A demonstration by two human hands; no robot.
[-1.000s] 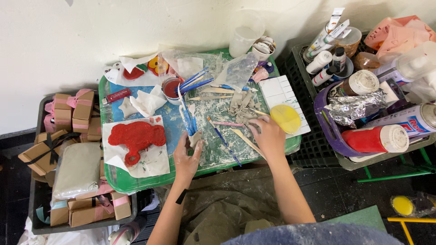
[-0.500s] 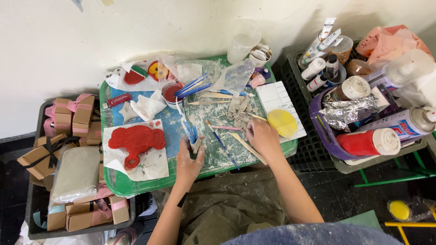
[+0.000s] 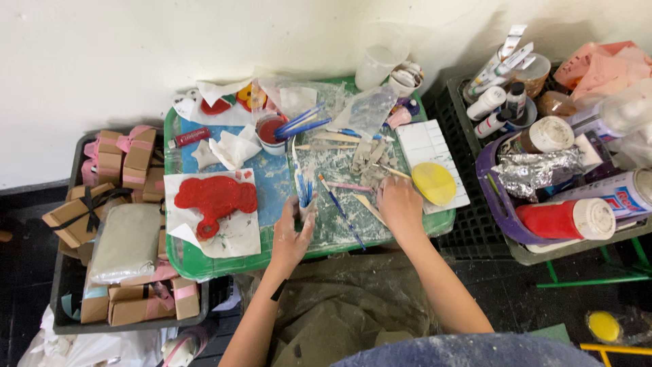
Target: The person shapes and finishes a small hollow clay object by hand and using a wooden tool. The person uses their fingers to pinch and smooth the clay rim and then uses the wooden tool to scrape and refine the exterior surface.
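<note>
Your left hand (image 3: pixel 293 234) lay at lower centre of the frame, on the near part of the green tray (image 3: pixel 197 266). Its grip was closed around a small cup of brushes (image 3: pixel 305 202), with blue handles standing out of the top. Half a second earlier the same hand sat slightly lower and flatter on the tray surface; it had since risen toward the cup and wrapped it.

Your right hand (image 3: pixel 399 204) lay right of centre, palm down, fingers curled over the heap of grey clay pieces (image 3: pixel 370 162). Whether that grip held a piece could not be told, since the fingertips were hidden under the hand. Compared with the earlier views it had shifted a little toward the yellow disc (image 3: pixel 434 183), which rested on the white palette (image 3: pixel 428 146) just beside it.

A blue-handled brush (image 3: pixel 339 207) lay loose on the tray between your two hands. The red painted clay figure (image 3: pixel 214 199) stayed on its white paper at left of centre, well apart from both hands and unmoved across the views.

Judged from this, work had moved from the clay pieces to the brushes, and the red figure was not in hand.
</note>
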